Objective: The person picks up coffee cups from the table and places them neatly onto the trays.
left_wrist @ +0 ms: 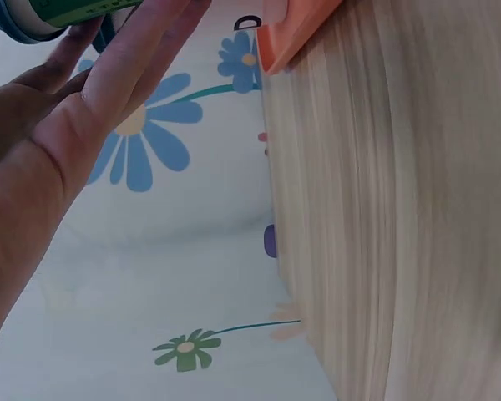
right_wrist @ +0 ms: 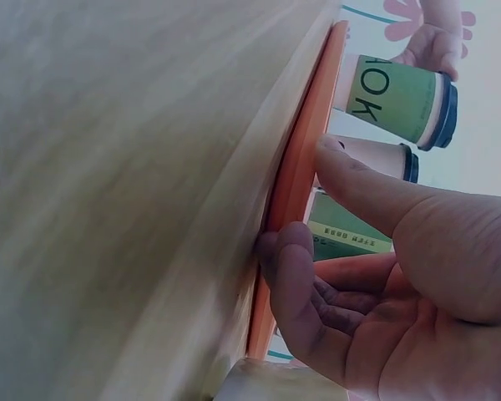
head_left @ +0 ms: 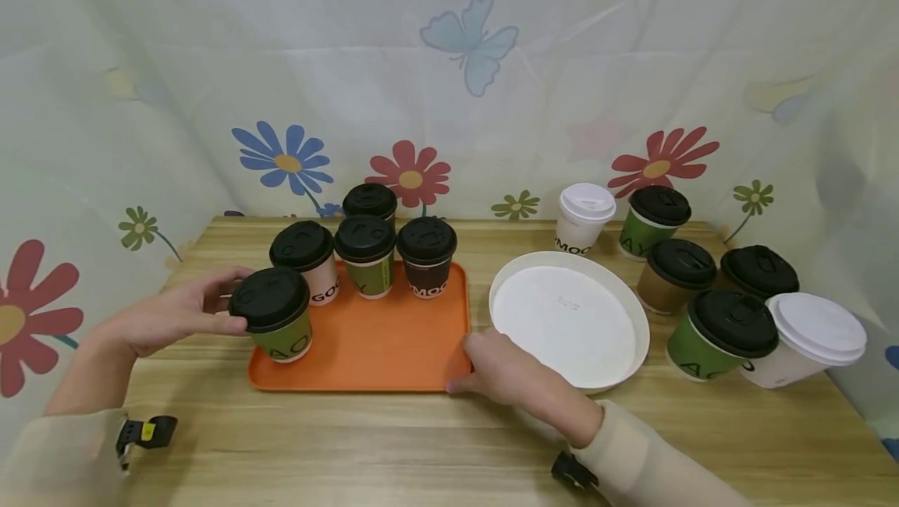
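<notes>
At the front left corner of the orange tray stands a green paper cup with a black lid. My left hand is at its left side, thumb tip beside the lid's lower edge and fingers reaching behind the cup. Those fingers look fairly straight in the left wrist view, where the cup is cut off at the top. My right hand holds the tray's front right corner. In the right wrist view its thumb presses the orange rim while curled fingers sit at the rim's underside.
Several black-lidded cups, including a pink one and a dark one, stand toward the tray's back. Right of the tray lies a round white tray. More lidded cups, among them a green one and a white one, crowd the table's right side.
</notes>
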Action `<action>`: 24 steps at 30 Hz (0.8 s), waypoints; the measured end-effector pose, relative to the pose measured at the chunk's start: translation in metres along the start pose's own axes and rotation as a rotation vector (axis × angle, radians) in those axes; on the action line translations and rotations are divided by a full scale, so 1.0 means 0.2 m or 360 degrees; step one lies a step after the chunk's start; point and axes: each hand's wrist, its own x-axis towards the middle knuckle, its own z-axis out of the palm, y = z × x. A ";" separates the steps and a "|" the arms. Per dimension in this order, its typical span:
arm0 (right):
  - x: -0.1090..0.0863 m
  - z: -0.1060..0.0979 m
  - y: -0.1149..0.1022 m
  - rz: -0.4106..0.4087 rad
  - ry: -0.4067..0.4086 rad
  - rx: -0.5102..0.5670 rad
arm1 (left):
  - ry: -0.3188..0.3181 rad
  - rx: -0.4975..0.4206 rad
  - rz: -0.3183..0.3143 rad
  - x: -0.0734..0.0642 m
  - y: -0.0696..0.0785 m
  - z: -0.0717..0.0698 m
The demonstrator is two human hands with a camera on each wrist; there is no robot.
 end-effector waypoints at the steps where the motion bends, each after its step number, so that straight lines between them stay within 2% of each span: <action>1: 0.00 0.00 0.00 -0.0001 0.0001 -0.0007 | -0.0011 0.0000 0.0001 0.00 0.00 0.00; 11: 0.00 0.00 0.00 -0.0030 0.0009 -0.0015 | -0.0033 -0.0006 -0.0094 0.04 -0.01 0.05; 18: 0.00 0.01 0.00 -0.0022 0.0000 0.0004 | -0.0025 -0.0023 -0.0127 0.05 -0.03 0.05; 24: 0.00 0.00 0.00 -0.0005 -0.0005 0.0016 | -0.0025 0.0002 -0.0117 0.05 -0.02 0.03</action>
